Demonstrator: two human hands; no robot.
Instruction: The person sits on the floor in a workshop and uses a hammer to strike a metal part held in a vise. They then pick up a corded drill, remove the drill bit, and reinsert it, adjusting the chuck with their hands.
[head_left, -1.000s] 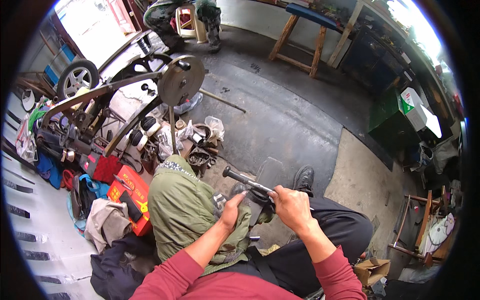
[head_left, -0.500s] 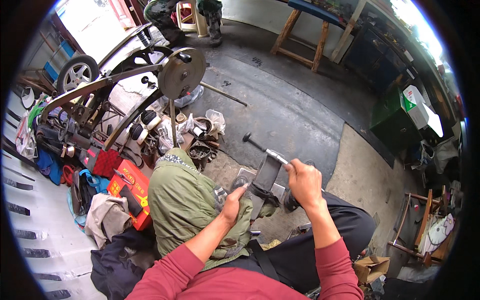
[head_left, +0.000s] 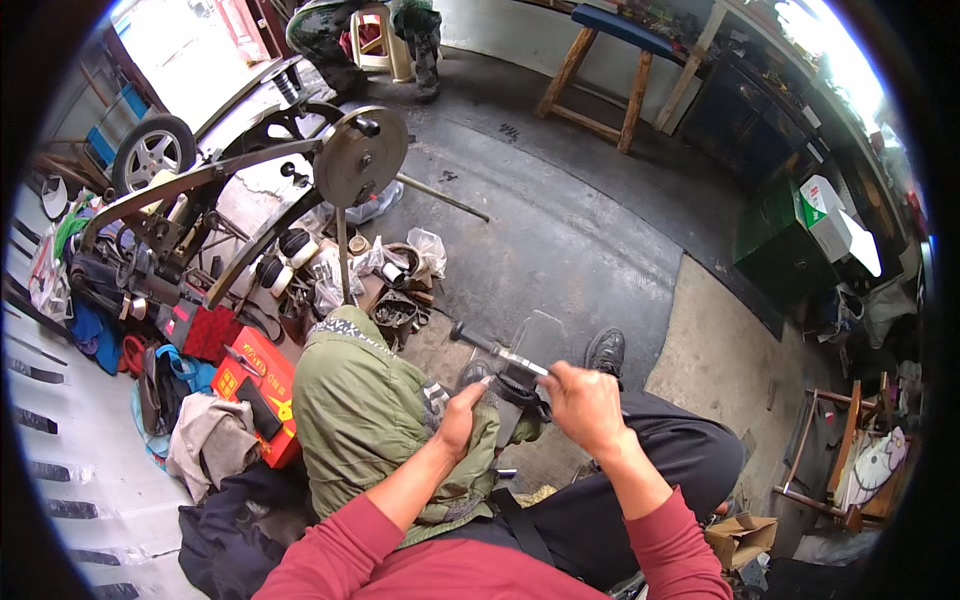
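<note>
My right hand [head_left: 590, 408] is closed around the silver end of a rod-shaped tool [head_left: 492, 345] with a black shaft and a black knob at its far left end. The tool lies slantwise just above a dark, curved, ridged piece [head_left: 516, 388], whose exact kind I cannot make out. My left hand [head_left: 460, 418] is closed, its thumb and fingertips at the left edge of that dark piece. Under both, an olive green garment [head_left: 350, 400] covers my left leg. A black shoe [head_left: 605, 355] shows beyond my right hand.
A hand-cranked machine with a round metal wheel [head_left: 360, 157] stands at left, over bags and spools. An orange-red box [head_left: 262, 375] sits beside cloths [head_left: 215, 438]. A blue-topped stool [head_left: 625, 30] stands far off. Another person's legs [head_left: 420, 45] are at the top.
My right hand has moved nearer and slightly left, bringing the tool down over the dark piece. A dark flat surface beneath the tool no longer shows. My right shoe is now in fuller view.
</note>
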